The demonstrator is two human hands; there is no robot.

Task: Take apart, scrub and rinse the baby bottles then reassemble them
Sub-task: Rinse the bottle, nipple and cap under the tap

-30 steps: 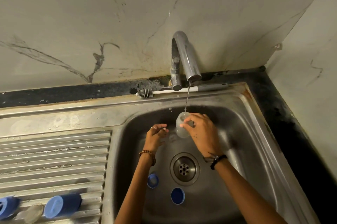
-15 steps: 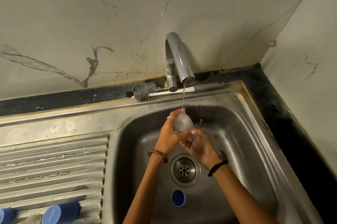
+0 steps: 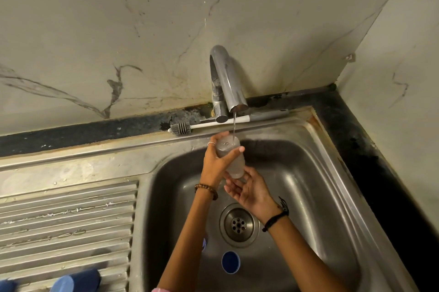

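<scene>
We grip the one clear bottle (image 3: 231, 156) in our left hand (image 3: 217, 163), mouth up under the tap (image 3: 228, 82) at twelve o'clock so the stream fills it; our right hand (image 3: 249, 190) cups its base, fingers relaxed. One blue cap (image 3: 231, 262) waits at six o'clock in the sink (image 3: 320, 196), one brush (image 3: 209, 124) behind, two blue covers (image 3: 76, 281) at eight o'clock.

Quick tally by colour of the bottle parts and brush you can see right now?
Clear: 1, the bottle body held under the tap
Blue: 4, the ring and a sliver in the basin, plus two caps on the drainboard
White and grey: 1, the bottle brush
Total: 6
</scene>
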